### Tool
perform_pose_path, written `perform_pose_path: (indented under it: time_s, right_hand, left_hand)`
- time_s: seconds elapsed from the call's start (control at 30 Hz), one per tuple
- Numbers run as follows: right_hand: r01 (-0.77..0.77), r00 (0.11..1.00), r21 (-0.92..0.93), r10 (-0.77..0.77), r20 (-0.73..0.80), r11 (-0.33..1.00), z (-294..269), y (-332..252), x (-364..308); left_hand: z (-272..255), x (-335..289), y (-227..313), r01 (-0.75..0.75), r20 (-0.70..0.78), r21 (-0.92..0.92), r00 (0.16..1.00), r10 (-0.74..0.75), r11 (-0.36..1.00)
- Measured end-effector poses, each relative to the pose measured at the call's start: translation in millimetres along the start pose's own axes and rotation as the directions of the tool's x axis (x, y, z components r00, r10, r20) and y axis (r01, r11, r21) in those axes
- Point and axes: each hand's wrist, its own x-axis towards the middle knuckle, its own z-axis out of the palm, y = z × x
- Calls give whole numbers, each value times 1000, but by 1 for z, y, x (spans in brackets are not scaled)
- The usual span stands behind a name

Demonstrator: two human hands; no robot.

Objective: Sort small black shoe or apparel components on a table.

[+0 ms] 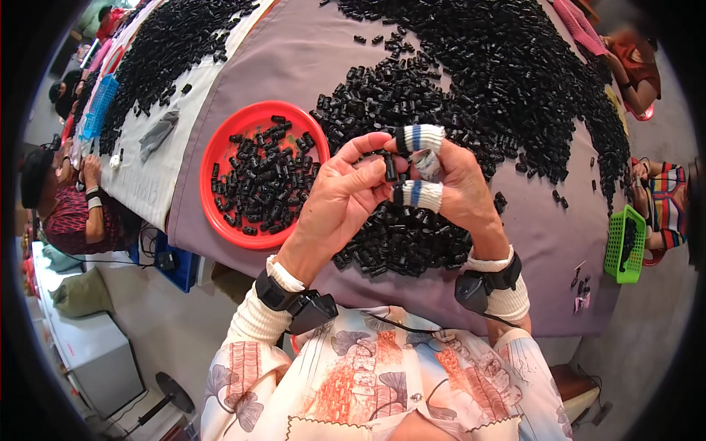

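Observation:
In front of my chest, my left hand (351, 180) pinches a small black cylindrical plastic part (390, 167) between thumb and fingers. My right hand (460, 180) comes in from the other side, curled, with its fingertips close around the same part. Striped cloth finger covers, white with blue and black bands, sit on its thumb and index finger. A greyish wrinkled bit of material (426, 165) shows between those covered fingers; whether it is held or worn I cannot tell. Beneath both hands lies a heap of the same black parts (412, 239).
A red round tray (208, 195) with many black parts stands left on the mauve cloth (353, 290). The large black pile (500, 66) stretches far back. A green basket (624, 246) is at the right edge. People sit left and right; a fan (175, 393) stands lower left.

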Motion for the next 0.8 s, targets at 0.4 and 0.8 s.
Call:
perform_pose_path:
  time_s: [0.4,0.8]
  right_hand:
    - [62,997,-169,-68,-31,984,1,6,-2]
    - [94,995,-176,-100,-24,980,0,14,1]
  left_hand:
    - [12,2,-3,-2,-114,275,993,35,961]
    - [9,2,-7,-19,-132,320,989,65,947]
